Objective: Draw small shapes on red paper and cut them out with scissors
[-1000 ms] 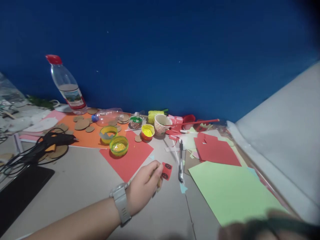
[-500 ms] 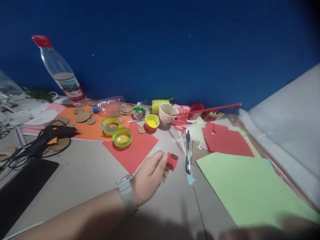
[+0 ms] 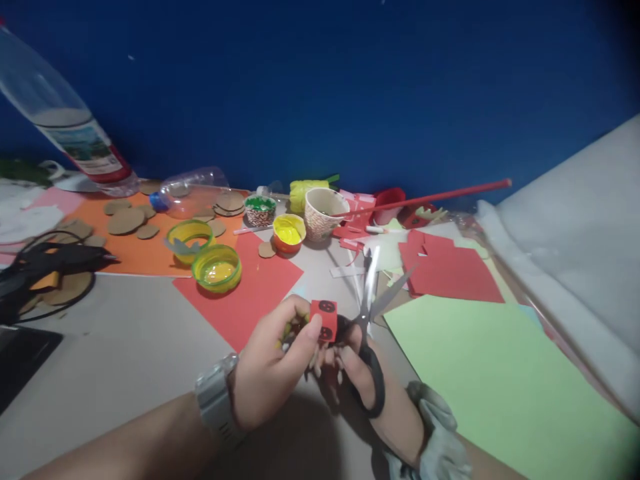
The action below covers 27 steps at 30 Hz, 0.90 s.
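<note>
My left hand (image 3: 275, 363), with a grey watch at the wrist, pinches a small red paper piece (image 3: 331, 313) between thumb and fingers. Two black round drawings show on the paper. Close beside it, my right hand (image 3: 357, 370) holds black-handled scissors (image 3: 367, 317), its thumb at one handle loop. The blades are spread apart and point up and away, to the right of the paper and not touching it. Some of my right fingers are behind or below the paper and partly hidden. A scrunched grey-green band (image 3: 435, 427) circles my right wrist.
A light green sheet (image 3: 480, 360) and red paper (image 3: 450, 267) lie at the right. Behind my hands stand a patterned paper cup (image 3: 320, 223), a yellow paint cup (image 3: 289, 233) and green-yellow rings (image 3: 217, 269). A bottle (image 3: 80, 137) and glue gun (image 3: 45, 270) are at left.
My right hand has come in from the lower right, now holding scissors with spread blades. My left hand has moved left and a little down with the red paper. The view has shifted right.
</note>
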Motion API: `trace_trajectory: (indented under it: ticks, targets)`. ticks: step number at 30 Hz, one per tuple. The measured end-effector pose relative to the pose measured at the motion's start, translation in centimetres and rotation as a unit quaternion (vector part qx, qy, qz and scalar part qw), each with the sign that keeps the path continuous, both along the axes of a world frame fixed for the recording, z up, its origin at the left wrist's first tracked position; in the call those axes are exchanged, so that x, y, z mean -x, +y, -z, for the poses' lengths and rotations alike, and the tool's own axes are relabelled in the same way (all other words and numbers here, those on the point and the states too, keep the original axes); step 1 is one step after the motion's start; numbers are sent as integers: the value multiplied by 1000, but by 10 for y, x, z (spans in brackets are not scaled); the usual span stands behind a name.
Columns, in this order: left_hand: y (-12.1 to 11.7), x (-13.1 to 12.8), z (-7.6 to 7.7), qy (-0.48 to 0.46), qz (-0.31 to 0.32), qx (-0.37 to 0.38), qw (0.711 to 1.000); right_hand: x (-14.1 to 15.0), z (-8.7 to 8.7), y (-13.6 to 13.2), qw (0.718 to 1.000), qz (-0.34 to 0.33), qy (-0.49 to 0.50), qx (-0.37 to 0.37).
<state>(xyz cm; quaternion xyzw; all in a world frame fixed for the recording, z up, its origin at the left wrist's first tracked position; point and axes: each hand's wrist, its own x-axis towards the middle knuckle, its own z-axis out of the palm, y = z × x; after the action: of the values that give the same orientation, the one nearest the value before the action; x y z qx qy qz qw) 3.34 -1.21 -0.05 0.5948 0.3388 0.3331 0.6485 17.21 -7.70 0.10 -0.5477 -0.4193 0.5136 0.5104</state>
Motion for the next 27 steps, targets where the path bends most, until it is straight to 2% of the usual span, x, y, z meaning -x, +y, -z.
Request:
trace_trajectory:
  ticks: [4, 6, 10, 13, 15, 17, 22, 27]
  targets:
    - [0, -1, -1, 37, 39, -23, 998, -9, -5, 6, 995, 61, -70, -36]
    - [1, -1, -1, 51, 54, -25, 997, -9, -2, 6, 996, 55, -51, -45]
    - [3, 0, -2, 78, 82, -45, 993, -4, 3, 1, 1000, 10, 24, -12]
    - [3, 0, -3, 90, 94, -61, 990, -2, 4, 0, 1000, 9, 24, -11]
    - [3, -1, -3, 89, 79, -64, 991, -3, 3, 0, 1000, 3, 22, 4]
    - [1, -2, -5, 71, 53, -63, 994, -6, 1, 0, 999, -29, 23, 19]
    - [-3, -1, -10, 5, -17, -63, 998, -13, -5, 0, 986, -165, -22, 18]
    - [-5, 1, -13, -21, -16, -39, 999, -16, -6, 2, 966, -245, -75, 13]
